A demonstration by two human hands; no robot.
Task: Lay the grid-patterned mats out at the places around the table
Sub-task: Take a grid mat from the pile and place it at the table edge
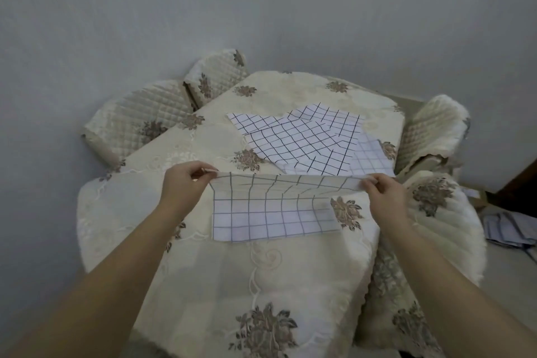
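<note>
A white grid-patterned mat (273, 212) hangs in front of me over the near part of the table (203, 285), its lower edge resting on the cream flowered cloth. My left hand (183, 183) pinches the mat's top left corner. My right hand (383, 192) pinches its top right corner. Both hands hold the top edge lifted and stretched between them. Further back, a loose pile of several more grid-patterned mats (308, 142) lies overlapping on the table's far right part.
Chairs with quilted cream flowered covers stand around the table: two at the far left (139, 122), one at the far right (433, 131), one near right (447, 212). Folded pale cloth (508, 229) lies on the floor at right. A grey wall rises behind.
</note>
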